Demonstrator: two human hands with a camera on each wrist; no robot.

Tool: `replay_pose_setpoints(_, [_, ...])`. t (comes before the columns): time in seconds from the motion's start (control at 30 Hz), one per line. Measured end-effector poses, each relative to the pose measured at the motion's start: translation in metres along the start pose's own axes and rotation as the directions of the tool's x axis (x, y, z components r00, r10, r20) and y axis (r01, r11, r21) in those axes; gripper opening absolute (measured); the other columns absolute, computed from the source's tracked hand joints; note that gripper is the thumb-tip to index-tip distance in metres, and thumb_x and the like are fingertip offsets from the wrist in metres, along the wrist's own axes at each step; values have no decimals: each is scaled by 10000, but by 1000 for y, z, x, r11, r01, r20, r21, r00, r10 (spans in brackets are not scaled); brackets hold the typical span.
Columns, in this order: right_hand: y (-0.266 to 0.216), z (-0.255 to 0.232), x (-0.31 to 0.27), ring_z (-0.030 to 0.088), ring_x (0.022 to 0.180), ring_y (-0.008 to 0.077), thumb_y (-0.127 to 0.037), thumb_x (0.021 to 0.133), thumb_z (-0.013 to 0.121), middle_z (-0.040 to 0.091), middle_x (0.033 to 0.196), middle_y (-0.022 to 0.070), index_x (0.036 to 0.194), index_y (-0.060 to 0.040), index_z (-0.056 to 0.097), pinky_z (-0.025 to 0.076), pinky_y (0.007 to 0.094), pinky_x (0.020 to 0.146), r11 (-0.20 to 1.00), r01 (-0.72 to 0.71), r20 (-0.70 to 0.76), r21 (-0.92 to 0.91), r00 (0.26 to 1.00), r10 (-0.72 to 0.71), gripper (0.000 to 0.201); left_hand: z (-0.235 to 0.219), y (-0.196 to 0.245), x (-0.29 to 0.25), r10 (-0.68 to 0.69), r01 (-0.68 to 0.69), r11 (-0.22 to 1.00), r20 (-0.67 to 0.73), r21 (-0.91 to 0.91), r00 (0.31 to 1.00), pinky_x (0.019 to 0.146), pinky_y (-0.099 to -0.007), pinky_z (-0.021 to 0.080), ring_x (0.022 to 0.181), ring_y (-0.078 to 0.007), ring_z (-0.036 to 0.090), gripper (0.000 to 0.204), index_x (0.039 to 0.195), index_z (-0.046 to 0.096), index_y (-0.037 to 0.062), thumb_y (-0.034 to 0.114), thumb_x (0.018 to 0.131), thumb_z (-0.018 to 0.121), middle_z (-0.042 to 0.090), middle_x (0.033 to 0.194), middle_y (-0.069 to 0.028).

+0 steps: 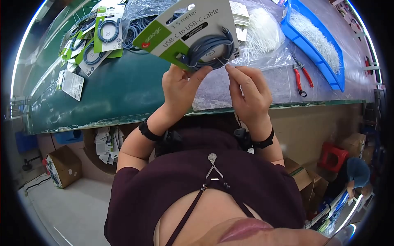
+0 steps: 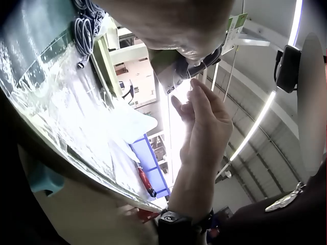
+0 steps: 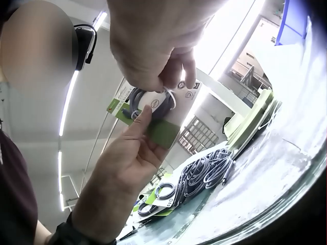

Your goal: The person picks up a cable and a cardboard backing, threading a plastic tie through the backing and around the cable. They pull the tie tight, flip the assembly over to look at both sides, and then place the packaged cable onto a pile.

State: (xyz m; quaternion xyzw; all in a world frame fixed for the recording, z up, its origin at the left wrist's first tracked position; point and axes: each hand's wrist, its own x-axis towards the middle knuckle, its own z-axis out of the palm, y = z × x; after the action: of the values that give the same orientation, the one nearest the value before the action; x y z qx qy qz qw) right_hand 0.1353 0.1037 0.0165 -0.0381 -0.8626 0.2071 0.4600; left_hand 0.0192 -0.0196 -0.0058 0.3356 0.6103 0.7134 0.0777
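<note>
A white and green card (image 1: 166, 37) printed "USB-C to USB-C cable" is held up above the table, a coiled grey-blue cable (image 1: 205, 49) on its front. The left hand (image 1: 179, 88) grips the card's lower edge, its thumb on the front by the coil; the right wrist view shows this hand (image 3: 120, 171) too. Thumb and index finger of the right hand (image 1: 251, 92) pinch a thin white tie at the coil's lower right. In the left wrist view the right hand (image 2: 204, 122) has its fingertips together beside the card. The tie's far end is hidden.
Carded cables (image 1: 108, 30) are piled at the left, loose coils (image 1: 133, 33) behind the held card. A bag of white ties (image 1: 262, 30), red-handled pliers (image 1: 303, 76) and a blue tray (image 1: 314, 37) of ties lie at the right. One card (image 1: 73, 85) lies near the left edge.
</note>
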Motion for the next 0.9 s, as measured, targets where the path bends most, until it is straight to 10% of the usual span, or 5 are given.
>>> replay_pose_setpoints(0.9, [-12, 3, 9, 615, 655, 230, 85, 720, 687, 613, 836, 116, 968, -28, 691, 496, 301, 558, 997, -44, 86, -69, 995, 50, 272, 2, -12, 2, 35, -34, 999, -39, 22, 999, 600, -234, 509, 734, -93, 649, 319, 1029, 541, -40, 42, 803, 751, 701, 873, -106])
